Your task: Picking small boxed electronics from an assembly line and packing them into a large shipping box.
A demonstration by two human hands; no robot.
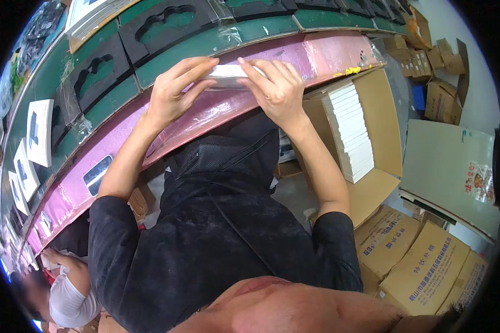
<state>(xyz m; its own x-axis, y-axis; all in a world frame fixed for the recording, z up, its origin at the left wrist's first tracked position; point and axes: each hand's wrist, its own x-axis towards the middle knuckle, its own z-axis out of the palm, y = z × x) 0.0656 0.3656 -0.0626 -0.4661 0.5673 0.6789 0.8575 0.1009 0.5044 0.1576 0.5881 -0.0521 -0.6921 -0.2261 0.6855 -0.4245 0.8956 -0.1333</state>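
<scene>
Dusty black cloth shirt (205,244) close to cam. Flat, smooth white box (228,71) btwn L hand (172,94) & R hand (278,91), fingers clamped on its ends; glossy pink ledge (328,55) beneath fingers, matte black cut-out foam (130,36) beyond, brown cardboard carton (380,122) to R.

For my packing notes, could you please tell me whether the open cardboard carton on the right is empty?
No, slim white boxes stand in a row inside the cardboard carton.
</scene>
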